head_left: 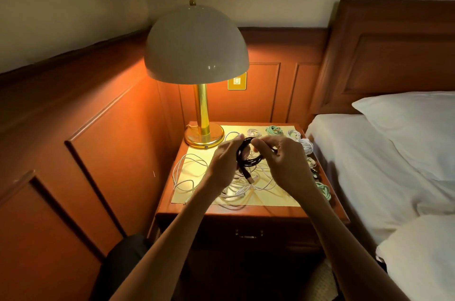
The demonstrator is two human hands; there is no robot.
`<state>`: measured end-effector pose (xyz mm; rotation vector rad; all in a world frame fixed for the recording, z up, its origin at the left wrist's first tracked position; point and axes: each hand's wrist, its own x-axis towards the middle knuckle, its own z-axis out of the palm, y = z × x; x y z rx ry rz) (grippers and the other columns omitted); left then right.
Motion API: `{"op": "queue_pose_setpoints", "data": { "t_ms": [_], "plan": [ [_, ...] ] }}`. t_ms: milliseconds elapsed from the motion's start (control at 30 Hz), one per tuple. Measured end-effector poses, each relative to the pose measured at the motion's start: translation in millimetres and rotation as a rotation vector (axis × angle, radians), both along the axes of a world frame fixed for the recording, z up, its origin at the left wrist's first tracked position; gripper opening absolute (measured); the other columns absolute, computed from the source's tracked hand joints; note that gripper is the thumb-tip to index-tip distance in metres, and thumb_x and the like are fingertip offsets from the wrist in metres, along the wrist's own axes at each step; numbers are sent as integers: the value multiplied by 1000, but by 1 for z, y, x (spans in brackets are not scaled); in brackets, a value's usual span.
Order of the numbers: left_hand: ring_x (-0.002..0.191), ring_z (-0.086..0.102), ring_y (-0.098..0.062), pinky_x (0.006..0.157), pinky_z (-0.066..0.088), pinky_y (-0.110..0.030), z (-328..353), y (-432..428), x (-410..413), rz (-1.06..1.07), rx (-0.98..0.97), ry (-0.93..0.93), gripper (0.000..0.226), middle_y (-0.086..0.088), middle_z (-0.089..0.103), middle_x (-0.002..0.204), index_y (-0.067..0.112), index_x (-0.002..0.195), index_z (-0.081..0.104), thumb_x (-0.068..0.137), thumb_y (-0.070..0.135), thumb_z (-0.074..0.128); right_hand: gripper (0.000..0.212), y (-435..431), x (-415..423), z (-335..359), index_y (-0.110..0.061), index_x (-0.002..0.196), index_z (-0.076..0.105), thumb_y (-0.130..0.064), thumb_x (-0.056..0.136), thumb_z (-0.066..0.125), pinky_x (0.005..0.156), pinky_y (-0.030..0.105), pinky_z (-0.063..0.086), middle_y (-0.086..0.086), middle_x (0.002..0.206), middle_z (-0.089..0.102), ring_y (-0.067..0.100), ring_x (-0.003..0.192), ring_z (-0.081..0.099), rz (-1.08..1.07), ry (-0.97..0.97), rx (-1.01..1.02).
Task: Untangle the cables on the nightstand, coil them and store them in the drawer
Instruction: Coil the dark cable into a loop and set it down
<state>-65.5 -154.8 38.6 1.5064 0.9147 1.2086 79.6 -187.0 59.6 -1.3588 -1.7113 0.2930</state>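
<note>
Drawer: closed wooden drawer [248, 234], below both wrists.
Loose: tangled white cables [187, 172] under the hands, uncountable.
Hands: left hand [224, 165] and right hand [285, 165] pinch the black braided cable coil [248, 156]; keep loops even, tuck the dangling plug.
Coiled: about seven cable bundles [273, 129] beyond and beside the right hand.

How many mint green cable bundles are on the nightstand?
2. One mint-green coiled cable lies at the back of the wooden nightstand; the other at its front right edge. More may hide under the left hand and right hand gripping a black braided cable.
</note>
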Motion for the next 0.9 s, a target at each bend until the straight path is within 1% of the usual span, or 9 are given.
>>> {"op": "queue_pose_setpoints", "data": {
  "t_ms": [100,233,333,400,500,567,700,800,900],
  "plan": [
    [63,40,-12,74,37,-33,5,0,-7,-94,-22,84,51,3,42,62,18,64,50,105,45,36,24,-1,1,0,-26,88,79,-37,98,59,77,24,49,-15,85,71,2,80,64,74,-62,2],
    [58,35,-7,61,30,-27,2,-5,-5,-61,48,90,55,13,41,56,34,59,61,106,41,33,25,0,1,1,-28,94,78,-39,99,57,79,36,54,-11,89,75,5,83,67,104,-54,6],
    [56,32,-7,59,27,-27,2,-5,-7,-41,66,80,49,12,38,56,30,64,57,105,44,35,29,0,4,2,-30,113,73,-46,101,51,84,38,54,-6,101,75,7,91,66,103,-142,-50],
    [54,32,-5,59,28,-25,4,-5,-7,-31,62,94,44,12,37,57,20,68,49,106,39,35,27,-1,8,5,-32,124,66,-38,100,55,81,34,56,-4,96,73,5,84,65,91,-148,-97],
    [54,37,-3,62,35,-19,6,-9,-8,-46,77,84,43,11,41,58,15,70,46,100,43,35,14,-5,16,12,-33,108,65,-30,95,65,63,26,52,-9,78,66,4,68,62,81,-50,-45],
    [53,38,-2,61,38,-15,10,-12,-5,-52,113,73,42,12,42,58,16,70,47,99,44,35,6,-5,18,15,-31,99,65,-27,94,66,61,25,49,-11,75,69,2,67,63,71,39,-16],
    [54,41,-4,58,39,-24,12,-8,3,90,196,125,43,14,45,55,24,69,50,108,33,35,16,-3,7,7,-35,92,67,-20,96,65,56,17,43,-11,80,74,-1,57,60,79,248,-135],
    [51,43,-4,53,34,-16,6,-7,5,169,203,154,43,16,48,52,23,68,50,108,32,36,20,-3,2,0,-29,93,73,-12,95,64,75,23,53,-15,99,73,5,88,68,94,427,-227],
    [51,46,-2,49,33,-12,1,-6,4,235,258,226,43,12,47,59,17,71,51,108,29,36,20,-6,3,-1,-30,87,75,-16,95,63,89,26,45,-13,102,72,5,105,62,131,568,-395]
  ]
}}
